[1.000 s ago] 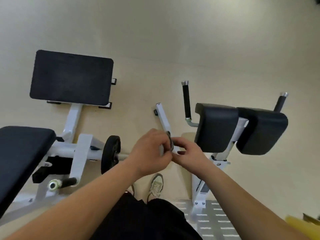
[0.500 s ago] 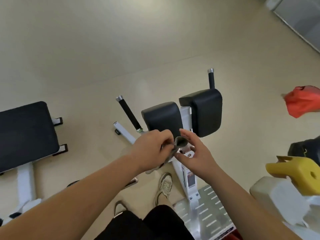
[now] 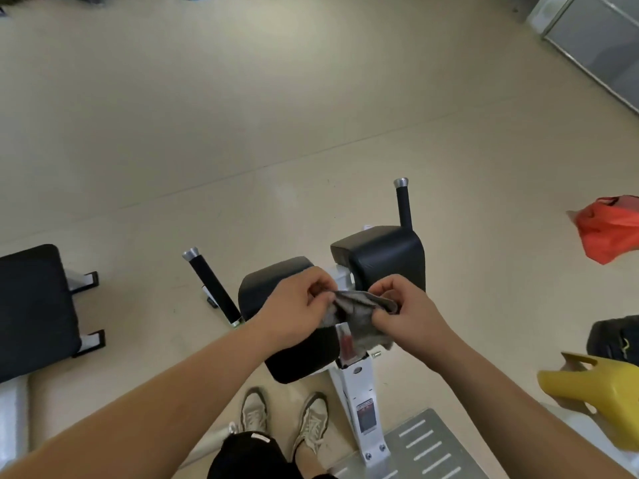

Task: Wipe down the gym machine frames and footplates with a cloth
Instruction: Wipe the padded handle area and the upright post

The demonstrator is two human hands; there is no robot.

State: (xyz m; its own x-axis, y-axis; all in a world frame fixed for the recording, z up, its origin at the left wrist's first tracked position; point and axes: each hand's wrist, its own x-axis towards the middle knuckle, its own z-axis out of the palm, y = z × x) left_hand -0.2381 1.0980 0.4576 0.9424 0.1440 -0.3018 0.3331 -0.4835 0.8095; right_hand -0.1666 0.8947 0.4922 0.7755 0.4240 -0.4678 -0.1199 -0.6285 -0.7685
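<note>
Above the white machine frame [image 3: 358,392], left hand [image 3: 297,312] and right hand [image 3: 408,312] both pinch the grey cloth [image 3: 359,312], stretched left-right, footplate [image 3: 422,447] below.

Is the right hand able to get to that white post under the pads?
Probably yes. The right hand hangs just above the white post, nothing between, but its grip is busy with the grey cloth.

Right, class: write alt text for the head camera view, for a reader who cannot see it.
Seen from above, a left hand and right hand stretch a grey cloth between them over a white gym machine frame with black pads. A ridged metal footplate lies below.
</note>
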